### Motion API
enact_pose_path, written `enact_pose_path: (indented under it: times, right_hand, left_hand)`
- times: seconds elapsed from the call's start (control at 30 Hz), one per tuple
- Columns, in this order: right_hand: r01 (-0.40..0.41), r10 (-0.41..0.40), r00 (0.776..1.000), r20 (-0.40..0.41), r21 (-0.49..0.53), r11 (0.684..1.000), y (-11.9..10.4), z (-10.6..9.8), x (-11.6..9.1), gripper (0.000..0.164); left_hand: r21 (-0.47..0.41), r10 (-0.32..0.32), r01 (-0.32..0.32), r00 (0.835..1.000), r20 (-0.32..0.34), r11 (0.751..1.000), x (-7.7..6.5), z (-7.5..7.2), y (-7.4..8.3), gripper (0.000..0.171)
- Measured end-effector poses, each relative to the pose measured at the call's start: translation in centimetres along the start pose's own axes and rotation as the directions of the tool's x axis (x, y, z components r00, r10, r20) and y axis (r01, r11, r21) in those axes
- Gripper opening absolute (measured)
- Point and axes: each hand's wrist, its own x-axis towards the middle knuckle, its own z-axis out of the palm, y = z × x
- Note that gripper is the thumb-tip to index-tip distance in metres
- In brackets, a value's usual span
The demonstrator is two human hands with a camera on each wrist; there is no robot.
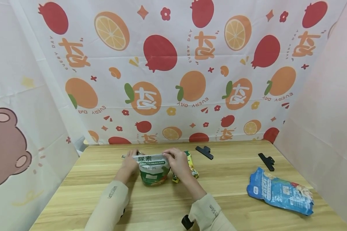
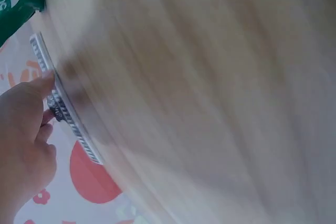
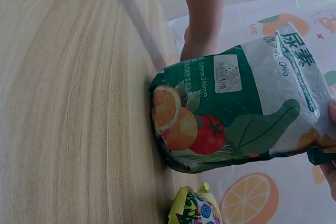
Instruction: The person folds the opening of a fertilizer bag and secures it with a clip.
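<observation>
A green and white bag [image 1: 153, 175] with Chinese lettering and printed fruit stands on the table, its top edge level with both hands. My right hand [image 1: 177, 161] pinches the bag's top right corner; in the right wrist view only some fingertips [image 3: 333, 111] show at that corner. At the upper left of the bag is my left hand [image 1: 130, 164]. In the left wrist view, its thumb and fingers pinch a long clip [image 2: 65, 106] with a pale, ridged edge and a black handle. Whether the left fingers also touch the bag, I cannot tell.
A yellow and green packet [image 1: 192, 166] lies behind my right hand, partly hidden. Two black clips rest farther right, one clip [image 1: 204, 152] near the back edge, another clip [image 1: 267, 161] near the right side. A blue pouch [image 1: 280, 194] lies at the right. A fruit-print curtain [image 1: 214, 96] hangs behind.
</observation>
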Motion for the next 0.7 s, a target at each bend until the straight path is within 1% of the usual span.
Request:
enact_pose_path:
  times: [0.07, 0.1, 0.17, 0.23, 0.3, 0.33, 0.37, 0.47, 0.57, 0.63, 0.7]
  right_hand:
    - [0.009, -0.009, 1.0, -0.003, 0.002, 1.0, -0.1, 0.0, 0.0, 0.007]
    - [0.014, -0.014, 1.0, -0.003, 0.002, 1.0, -0.1, 0.0, 0.0, 0.007]
    - [0.022, -0.022, 1.0, 0.0, 0.003, 1.0, -0.1, 0.0, 0.0, 0.007]
    - [0.025, -0.025, 1.0, 0.008, 0.004, 1.0, -0.1, 0.0, 0.0, 0.007]
    - [0.018, -0.018, 1.0, 0.011, 0.002, 1.0, -0.1, 0.0, 0.0, 0.008]
    - [0.012, -0.012, 1.0, 0.011, 0.002, 1.0, -0.1, 0.0, 0.0, 0.008]
    - [0.004, -0.004, 1.0, 0.01, 0.001, 1.0, -0.1, 0.0, 0.0, 0.008]
    - [-0.005, 0.005, 1.0, 0.003, -0.003, 1.0, -0.2, -0.1, 0.0, 0.007]
    - [-0.005, 0.005, 1.0, 0.006, -0.006, 1.0, -0.2, -0.1, 0.0, 0.007]
    - [-0.005, 0.005, 1.0, 0.01, -0.005, 1.0, -0.2, -0.1, -0.1, 0.008]
    - [-0.009, 0.009, 1.0, 0.014, -0.004, 1.0, -0.2, -0.1, -0.1, 0.008]
  left_hand:
    - [0.027, 0.003, -0.002, 1.0, -0.019, 1.0, -0.2, 0.0, -0.2, 0.029]
    - [0.087, 0.025, -0.024, 1.0, -0.015, 0.996, -0.3, -0.1, -0.4, 0.026]
    - [0.184, 0.037, -0.033, 0.999, -0.02, 0.982, -0.6, -0.2, -0.6, 0.029]
    - [0.257, 0.028, -0.02, 0.999, -0.026, 0.966, -1.0, -0.3, -0.7, 0.036]
    - [0.297, 0.012, -0.001, 0.999, -0.035, 0.955, -1.2, -0.4, -0.7, 0.045]
    - [0.298, 0.003, 0.01, 0.999, -0.041, 0.954, -1.2, -0.5, -0.6, 0.047]
    - [0.3, -0.003, 0.015, 0.999, -0.04, 0.954, -1.2, -0.6, -0.5, 0.046]
    - [0.253, -0.03, 0.037, 0.999, -0.033, 0.967, -1.2, -0.8, -0.1, 0.033]
    - [0.164, -0.074, 0.079, 0.997, -0.036, 0.983, -1.2, -0.9, 0.2, 0.021]
    - [0.104, -0.098, 0.102, 0.994, -0.037, 0.989, -1.2, -0.9, 0.3, 0.019]
    - [0.04, -0.124, 0.126, 0.992, -0.028, 0.991, -1.2, -1.0, 0.4, 0.021]
